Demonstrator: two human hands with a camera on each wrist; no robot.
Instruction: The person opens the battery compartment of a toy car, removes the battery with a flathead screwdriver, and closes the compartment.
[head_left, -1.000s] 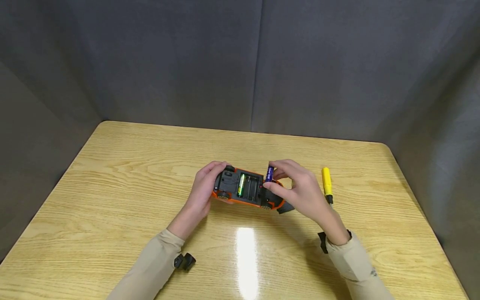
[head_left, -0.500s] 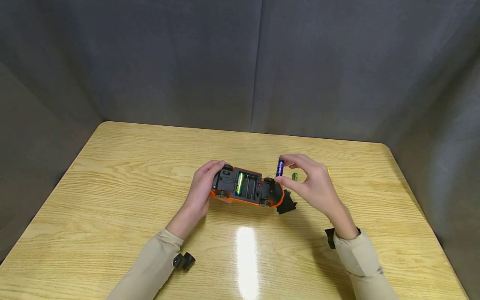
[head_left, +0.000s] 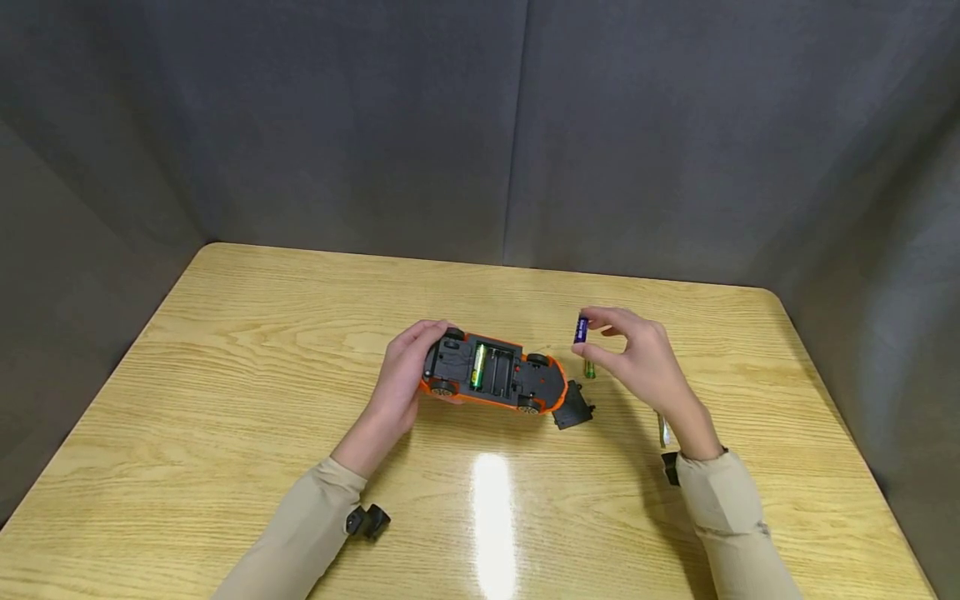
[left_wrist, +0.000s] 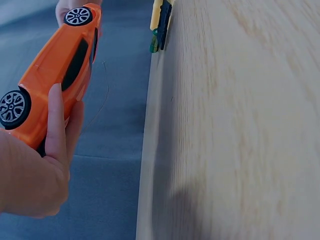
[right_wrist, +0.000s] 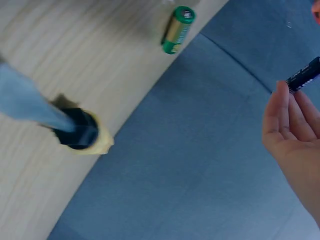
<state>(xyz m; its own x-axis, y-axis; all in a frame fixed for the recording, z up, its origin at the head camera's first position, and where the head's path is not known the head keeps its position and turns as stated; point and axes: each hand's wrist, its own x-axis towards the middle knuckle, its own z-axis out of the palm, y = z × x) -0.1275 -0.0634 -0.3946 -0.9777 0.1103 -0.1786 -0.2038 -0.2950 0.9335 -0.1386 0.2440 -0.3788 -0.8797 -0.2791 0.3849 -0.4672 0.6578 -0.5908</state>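
My left hand (head_left: pixel 403 375) grips the rear end of an orange toy car (left_wrist: pixel 55 65), held upside down above the table. Its black underside shows an uncovered battery bay (head_left: pixel 498 372) with one green battery (head_left: pixel 478 367) in the left slot. Bare slots lie to the right of that battery. A purple battery (head_left: pixel 581 329) is pinched between the thumb and fingertips of my right hand (head_left: pixel 637 350), to the right of the car. Just below it in the head view, a green-and-gold battery (right_wrist: pixel 178 30) lies on the table, partly hidden by the hand.
A black battery cover (head_left: pixel 573 406) lies by the car's right end. The yellow-handled screwdriver (right_wrist: pixel 90 132) is on the table under my right forearm, its handle mostly hidden in the head view. Grey curtains (head_left: pixel 375 125) hang behind the wooden table (head_left: pixel 247 350).
My right hand has moved right, away from the car, carrying the purple battery. The battery cover and the loose green battery have come into fuller view. The left hand and car have barely shifted.
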